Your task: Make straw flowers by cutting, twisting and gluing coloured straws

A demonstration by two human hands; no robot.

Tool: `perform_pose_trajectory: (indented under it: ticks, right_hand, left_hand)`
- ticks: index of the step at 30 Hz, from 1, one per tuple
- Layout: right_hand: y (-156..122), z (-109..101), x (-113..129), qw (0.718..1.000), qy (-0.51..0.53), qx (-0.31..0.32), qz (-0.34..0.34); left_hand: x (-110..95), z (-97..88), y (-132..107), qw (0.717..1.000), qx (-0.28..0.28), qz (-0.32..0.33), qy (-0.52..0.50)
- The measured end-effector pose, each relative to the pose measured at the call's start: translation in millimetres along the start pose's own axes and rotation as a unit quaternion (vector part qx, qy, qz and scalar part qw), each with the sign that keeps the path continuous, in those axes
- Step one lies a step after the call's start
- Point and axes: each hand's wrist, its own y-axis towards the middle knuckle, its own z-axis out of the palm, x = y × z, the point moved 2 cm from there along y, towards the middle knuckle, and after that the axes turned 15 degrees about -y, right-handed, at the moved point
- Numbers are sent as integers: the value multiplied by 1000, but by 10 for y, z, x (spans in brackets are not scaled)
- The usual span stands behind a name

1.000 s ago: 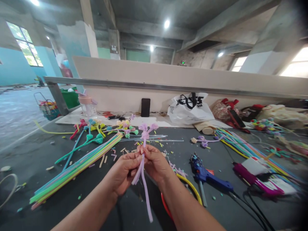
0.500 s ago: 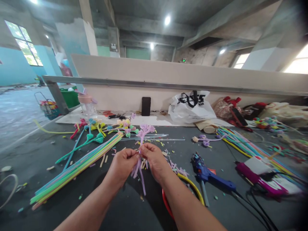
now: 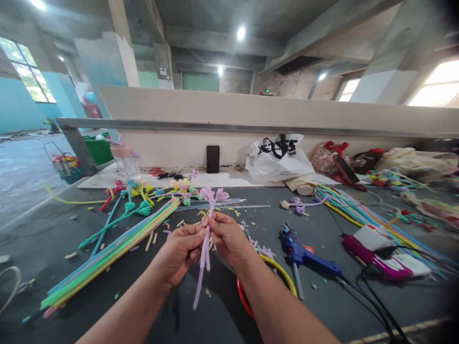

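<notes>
A lilac pipe-cleaner flower stands upright between my hands, its fuzzy bloom on top and loose stem ends hanging below. My right hand pinches the stem just under the bloom. Thumb and fingers of my left hand close on the same stem, slightly lower and to the left. Both sets of fingertips nearly meet and hide part of the stem. Short lilac cut pieces lie on the dark table beyond my right wrist.
On the left lies a bundle of coloured pipe cleaners, with finished flowers behind. A blue glue gun and a magenta tool with cords lie right. A phone stands at the back beside a white bag.
The hanging stem ends have swung from lower right to lower left. My left hand has turned a little, its lower fingers showing more. The whole view has shifted slightly.
</notes>
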Motion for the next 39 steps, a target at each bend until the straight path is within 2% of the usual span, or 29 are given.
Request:
perform_pose_trajectory:
  ticks: [5,8,10,12,16,18,20,23,26,29,32,35,37,39]
  right_hand:
    - [-52,58,13,996,64,62,-4]
    - [-42,71,1,993,92,79,0]
    - [-11,57,-29,995,79,64,8]
    - [31,16,-76,999,38,12,15]
    - [93,-74,-160,992,-95,-84,10]
    - [105,-95,-170,983,-153,-98,8]
    - [105,-104,-163,977,-182,-107,10]
    - [96,-103,-151,977,-185,-109,11]
    - [82,-88,-160,981,-168,-96,12]
    - [55,-49,-153,992,-113,-61,11]
    - [12,4,-113,1000,-5,3,21]
    - [-23,31,-71,996,70,51,38]
    - [-26,31,-62,993,88,67,49]
    - [-8,23,-73,993,73,67,57]
  left_hand:
    - [72,20,-8,996,18,-34,-85]
    - [74,34,-3,997,0,-18,-69]
    - [42,18,17,999,-26,18,-9]
    - [-10,-21,47,992,-70,75,76]
    - [-113,-92,85,934,-151,186,263]
    - [-133,-105,88,905,-156,222,329]
    - [-127,-112,90,892,-145,242,352]
    - [-85,-129,109,914,-121,215,322]
    - [-42,-136,121,958,-99,148,224]
    - [-22,-105,98,988,-68,80,114]
    - [4,-53,53,999,-30,24,24]
    - [32,-2,16,999,9,-11,-45]
    - [31,19,5,998,16,-16,-52]
    - [-1,14,11,1000,-6,10,-8]
